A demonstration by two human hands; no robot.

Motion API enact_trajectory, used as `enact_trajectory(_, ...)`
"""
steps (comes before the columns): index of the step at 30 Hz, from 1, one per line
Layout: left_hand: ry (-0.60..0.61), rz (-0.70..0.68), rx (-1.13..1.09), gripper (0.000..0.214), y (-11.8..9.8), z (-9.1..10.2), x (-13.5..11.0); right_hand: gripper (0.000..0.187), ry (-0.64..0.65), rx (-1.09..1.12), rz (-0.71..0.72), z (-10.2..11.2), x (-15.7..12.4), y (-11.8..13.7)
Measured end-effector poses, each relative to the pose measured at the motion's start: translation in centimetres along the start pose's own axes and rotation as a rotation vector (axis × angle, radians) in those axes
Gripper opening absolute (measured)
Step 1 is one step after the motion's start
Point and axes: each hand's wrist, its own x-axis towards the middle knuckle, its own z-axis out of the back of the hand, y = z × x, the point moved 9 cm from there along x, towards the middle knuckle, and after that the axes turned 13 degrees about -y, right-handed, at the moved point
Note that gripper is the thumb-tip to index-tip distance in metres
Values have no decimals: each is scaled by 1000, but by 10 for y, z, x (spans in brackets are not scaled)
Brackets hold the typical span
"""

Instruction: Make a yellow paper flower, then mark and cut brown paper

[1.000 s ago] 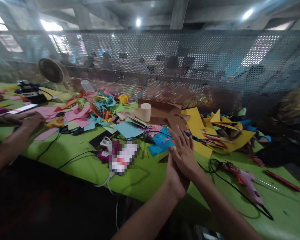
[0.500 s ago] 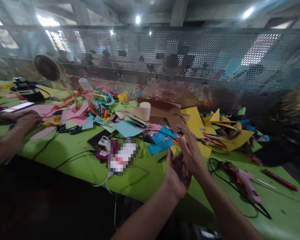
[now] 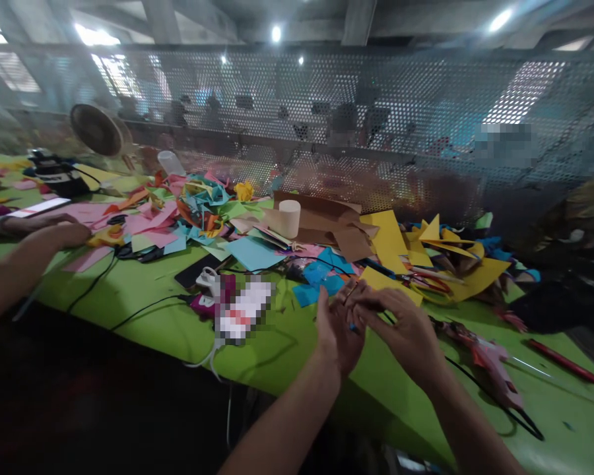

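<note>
My left hand (image 3: 344,333) is held palm up above the green table, its fingers curled and the thumb apart. My right hand (image 3: 400,323) meets it from the right, thumb and fingers pinched together at the left fingertips. What the fingers hold is too small and dark to make out. A tiny blue spot (image 3: 353,327) shows at my left palm. Just beyond the hands lie blue paper pieces (image 3: 319,280) and yellow paper sheets (image 3: 383,237). A pink glue gun (image 3: 492,366) rests to the right of my right hand.
Left of my hands are a blurred-screen phone (image 3: 245,310) and a purple power adapter (image 3: 210,300) with cables. Paper scraps (image 3: 198,208), scissors (image 3: 428,282), a cream cylinder (image 3: 290,219) and a red pen (image 3: 564,361) lie about. Another person's arm (image 3: 34,254) reaches in at left.
My right hand has turned from stretched-out fingers against the left hand to a pinch at its fingertips. My left hand has shifted slightly left. The other person's hand moved slightly.
</note>
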Motion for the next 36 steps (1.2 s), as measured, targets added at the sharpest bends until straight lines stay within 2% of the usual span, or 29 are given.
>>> enact_trajectory(2,18,-13,17,57,-2,-1,1,13,96,14,3,-7,-11,-2)
enact_trajectory(4,34,-30,34,56,-2,-2,0,10,122,18,6,-12,-18,-4)
enact_trajectory(9,55,-53,83,52,-3,-7,-4,6,105,81,-48,-15,-22,-8)
enact_trajectory(12,113,-151,215,51,-18,-12,-4,6,63,198,-179,-5,-18,-19)
enact_trajectory(14,111,-334,427,45,-39,-12,-2,12,-18,249,-306,10,-11,-34)
enact_trajectory(17,2,-717,904,35,-77,-8,2,23,-160,281,-443,33,1,-59)
enact_trajectory(20,-18,-950,1507,44,-83,-9,8,28,-234,359,-502,40,10,-76)
enact_trajectory(23,14,-1059,2031,57,-68,-6,13,31,-232,459,-566,29,9,-87)
enact_trajectory(25,8,-1088,2215,57,-61,-3,14,32,-235,501,-599,21,4,-92)
enact_trajectory(28,-6,-1065,2373,42,-58,0,17,31,-260,557,-641,13,-5,-98)
enact_trajectory(31,-9,-1037,2319,31,-64,1,21,28,-291,642,-694,7,-13,-106)
enact_trajectory(33,44,-999,2102,28,-67,-1,22,27,-308,695,-719,6,-16,-110)
enact_trajectory(36,210,-798,1665,31,-60,-1,21,25,-331,748,-741,8,-19,-114)
